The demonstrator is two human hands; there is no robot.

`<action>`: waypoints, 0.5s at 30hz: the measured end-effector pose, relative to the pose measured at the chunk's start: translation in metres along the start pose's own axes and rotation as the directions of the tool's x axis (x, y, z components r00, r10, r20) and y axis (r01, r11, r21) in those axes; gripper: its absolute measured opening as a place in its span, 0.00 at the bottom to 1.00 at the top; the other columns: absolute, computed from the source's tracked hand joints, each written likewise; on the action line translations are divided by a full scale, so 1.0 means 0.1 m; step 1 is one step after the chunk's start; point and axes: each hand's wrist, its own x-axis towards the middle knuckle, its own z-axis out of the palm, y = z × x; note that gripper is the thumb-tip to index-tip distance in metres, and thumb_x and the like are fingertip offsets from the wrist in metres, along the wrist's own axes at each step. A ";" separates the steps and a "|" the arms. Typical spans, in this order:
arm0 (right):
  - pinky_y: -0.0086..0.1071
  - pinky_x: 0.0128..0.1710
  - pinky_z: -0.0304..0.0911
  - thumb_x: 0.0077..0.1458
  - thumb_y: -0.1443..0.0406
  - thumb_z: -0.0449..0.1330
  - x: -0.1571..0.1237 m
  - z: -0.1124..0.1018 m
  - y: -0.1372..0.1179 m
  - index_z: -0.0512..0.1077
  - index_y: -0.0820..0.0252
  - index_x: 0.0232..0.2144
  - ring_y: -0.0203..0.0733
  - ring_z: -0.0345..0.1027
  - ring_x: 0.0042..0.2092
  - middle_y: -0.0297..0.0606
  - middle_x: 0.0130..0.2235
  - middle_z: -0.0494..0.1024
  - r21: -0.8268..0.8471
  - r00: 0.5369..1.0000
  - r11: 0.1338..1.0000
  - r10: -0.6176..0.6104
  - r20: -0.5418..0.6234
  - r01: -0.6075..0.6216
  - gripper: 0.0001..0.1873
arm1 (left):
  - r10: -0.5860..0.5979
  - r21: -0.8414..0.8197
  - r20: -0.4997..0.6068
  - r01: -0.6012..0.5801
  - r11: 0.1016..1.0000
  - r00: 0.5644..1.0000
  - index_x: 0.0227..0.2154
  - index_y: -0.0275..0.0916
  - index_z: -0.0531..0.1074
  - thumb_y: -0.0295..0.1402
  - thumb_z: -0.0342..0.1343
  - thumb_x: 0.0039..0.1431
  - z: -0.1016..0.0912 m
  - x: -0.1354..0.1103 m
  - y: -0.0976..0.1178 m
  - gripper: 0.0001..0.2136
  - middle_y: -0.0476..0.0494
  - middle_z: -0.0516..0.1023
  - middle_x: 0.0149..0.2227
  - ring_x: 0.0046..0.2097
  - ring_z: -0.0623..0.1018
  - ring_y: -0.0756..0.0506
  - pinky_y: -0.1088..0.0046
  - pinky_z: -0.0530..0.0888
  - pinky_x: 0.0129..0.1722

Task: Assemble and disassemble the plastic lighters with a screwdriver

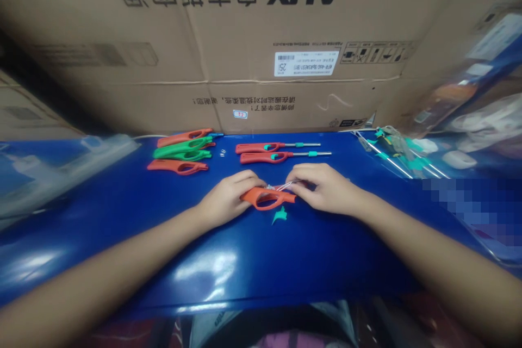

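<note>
Near the middle of the blue table, my left hand (230, 197) is closed around the handle end of an orange lighter housing (267, 199). My right hand (326, 187) pinches thin pale wires (285, 185) at the housing's nozzle end; what else its fingertips hold is too small to make out. A loose teal trigger piece (280, 216) lies on the table just below the housing. Beyond my hands rest two red long-nosed lighters (261, 148) with metal tubes and teal triggers, side by side.
Orange housings (178, 167) and green housings (181, 148) are stacked at back left, with tiny springs (222, 153) beside them. Metal tubes with teal parts (393, 147) lie at back right, near plastic bags (485, 125). A large cardboard box (240, 32) walls off the table's rear.
</note>
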 end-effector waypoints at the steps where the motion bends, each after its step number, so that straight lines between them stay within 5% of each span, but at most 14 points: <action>1: 0.30 0.33 0.59 0.64 0.64 0.56 0.01 -0.01 0.00 0.74 0.59 0.32 0.35 0.65 0.31 0.35 0.30 0.76 0.027 1.000 1.000 0.009 -0.001 -0.009 0.09 | -0.004 0.006 0.004 0.004 1.000 1.000 0.47 0.38 0.74 0.25 0.53 0.66 -0.01 0.01 0.02 0.10 0.41 0.78 0.44 0.45 0.79 0.46 0.69 0.78 0.46; 5: 0.29 0.28 0.57 0.62 0.62 0.58 0.04 -0.09 0.07 0.74 0.59 0.30 0.34 0.63 0.28 0.34 0.28 0.75 0.138 0.997 0.987 0.079 -0.009 -0.077 0.10 | -0.027 0.025 -0.007 0.027 0.999 1.000 0.46 0.38 0.74 0.22 0.51 0.63 -0.09 0.03 0.07 0.12 0.42 0.77 0.44 0.45 0.79 0.46 0.70 0.77 0.47; 10: 0.31 0.30 0.57 0.57 0.54 0.62 0.06 -0.38 0.26 0.71 0.59 0.27 0.36 0.61 0.29 0.34 0.27 0.72 0.240 0.942 0.953 0.242 -0.234 -0.185 0.15 | -0.176 0.006 -0.132 0.178 0.984 0.976 0.37 0.36 0.77 0.30 0.56 0.63 -0.19 0.05 0.01 0.05 0.42 0.78 0.37 0.39 0.78 0.46 0.70 0.76 0.41; 13: 0.31 0.31 0.58 0.58 0.50 0.61 0.07 -0.42 0.26 0.66 0.57 0.30 0.35 0.59 0.30 0.31 0.28 0.67 0.345 0.910 0.917 0.305 -0.282 -0.200 0.18 | -0.449 -0.274 -0.204 0.389 0.879 0.870 0.34 0.36 0.78 0.41 0.63 0.60 -0.18 0.10 0.07 0.12 0.43 0.81 0.35 0.36 0.78 0.46 0.69 0.76 0.39; 15: 0.31 0.32 0.59 0.58 0.49 0.61 0.07 -0.31 0.16 0.62 0.55 0.32 0.35 0.59 0.30 0.29 0.29 0.65 0.421 0.914 0.883 0.329 -0.238 -0.209 0.18 | -0.602 -0.522 -0.084 0.480 0.705 0.794 0.37 0.36 0.77 0.44 0.65 0.56 -0.13 0.14 0.20 0.16 0.44 0.81 0.33 0.31 0.77 0.48 0.72 0.75 0.33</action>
